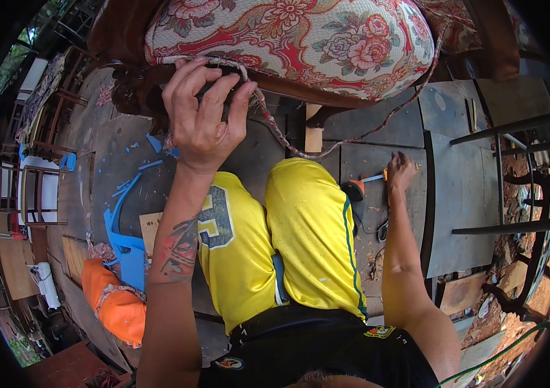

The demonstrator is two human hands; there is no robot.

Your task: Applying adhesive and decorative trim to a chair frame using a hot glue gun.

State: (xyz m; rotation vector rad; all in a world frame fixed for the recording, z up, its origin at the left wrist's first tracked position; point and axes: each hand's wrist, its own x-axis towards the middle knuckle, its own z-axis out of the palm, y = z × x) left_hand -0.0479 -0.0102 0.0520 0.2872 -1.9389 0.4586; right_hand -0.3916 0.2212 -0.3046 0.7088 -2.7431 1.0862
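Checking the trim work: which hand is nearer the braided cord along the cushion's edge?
Left. The left hand grips the braided cord at the cushion edge; the right hand is down on the floor, apart.

Floral upholstered seat cushion point(294, 39) blocks overhead; blue plastic scraps point(123, 239) clutter floor left; grey plank floor point(462, 194) right w/ open room.

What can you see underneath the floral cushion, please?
Under the floral cushion runs a dark wooden frame, gripped by the left hand, with braided cord hanging below. The frame's underside is hidden.
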